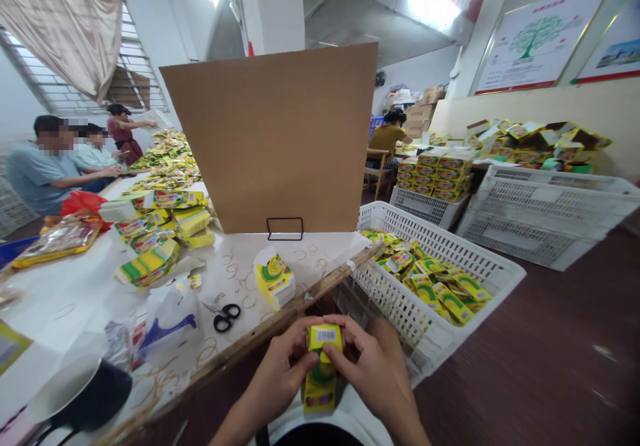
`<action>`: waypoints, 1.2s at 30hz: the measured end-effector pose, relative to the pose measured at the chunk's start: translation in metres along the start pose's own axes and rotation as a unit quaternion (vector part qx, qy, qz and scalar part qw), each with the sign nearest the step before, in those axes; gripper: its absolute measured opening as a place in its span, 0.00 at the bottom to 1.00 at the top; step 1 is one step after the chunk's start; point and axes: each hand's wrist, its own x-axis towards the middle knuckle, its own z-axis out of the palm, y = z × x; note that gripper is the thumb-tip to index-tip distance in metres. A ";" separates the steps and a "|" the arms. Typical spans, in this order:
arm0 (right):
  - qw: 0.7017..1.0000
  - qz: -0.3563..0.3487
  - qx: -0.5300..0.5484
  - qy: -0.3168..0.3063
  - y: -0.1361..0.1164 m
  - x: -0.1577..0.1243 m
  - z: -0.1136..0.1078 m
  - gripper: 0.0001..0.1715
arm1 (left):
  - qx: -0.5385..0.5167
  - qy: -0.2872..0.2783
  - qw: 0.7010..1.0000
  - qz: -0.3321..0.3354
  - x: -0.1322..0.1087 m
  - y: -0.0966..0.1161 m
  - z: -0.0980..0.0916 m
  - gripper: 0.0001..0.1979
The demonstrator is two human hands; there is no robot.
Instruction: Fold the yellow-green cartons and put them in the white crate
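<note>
Over my lap, a small yellow and green carton with a barcode on its top end sits between both hands. My left hand is closed around its left side, thumb against the front. From the right, my right hand grips it too, its thumb pressed just below the barcode. Past my fingers, on the table, stands a yellow carton stack with white sides. Black-handled scissors lie to the left of it.
A brown cardboard sheet stands upright ahead, a black wire holder at its foot. At right is a white crate of yellow cartons. Flat carton bundles and a dark mug are on the left. Several people sit or stand farther off.
</note>
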 end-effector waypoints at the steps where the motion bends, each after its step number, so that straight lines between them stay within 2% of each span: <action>1: 1.000 -0.001 -0.007 0.009 0.004 0.000 0.003 0.16 | 0.008 -0.002 1.000 0.000 0.000 0.000 0.001 0.20; 6: 0.999 0.000 -0.039 0.037 0.020 0.001 0.010 0.12 | 0.013 -0.007 1.000 0.001 0.000 -0.008 0.001 0.21; 12: 0.999 0.005 -0.044 -0.015 0.013 0.000 0.008 0.21 | 0.001 -0.011 1.000 -0.012 0.000 -0.006 -0.001 0.23; 14: 0.999 0.016 -0.028 -0.022 0.011 0.000 0.009 0.20 | 0.016 -0.013 1.000 -0.018 -0.001 -0.001 -0.001 0.24; 19: 0.999 0.015 -0.022 0.022 0.013 0.001 0.011 0.17 | 0.045 0.001 0.999 -0.007 0.000 0.002 -0.001 0.22; 22: 0.998 -0.021 -0.038 0.045 0.010 0.001 0.006 0.20 | 0.005 0.012 1.000 -0.005 0.004 0.000 -0.002 0.23; 25: 0.997 -0.052 -0.037 0.041 0.003 0.001 0.000 0.19 | -0.039 0.019 0.999 -0.012 0.007 -0.001 -0.003 0.24; 30: 0.996 -0.047 -0.026 0.070 0.008 0.003 0.001 0.15 | -0.050 0.023 0.998 -0.020 0.009 -0.002 -0.001 0.22; 32: 0.997 -0.039 -0.008 0.072 0.013 0.003 0.004 0.15 | -0.032 0.035 0.999 -0.018 0.009 -0.003 0.000 0.21; 36: 0.996 -0.007 0.089 0.026 0.015 0.003 0.008 0.14 | -0.002 0.033 0.999 0.002 0.009 -0.002 0.006 0.18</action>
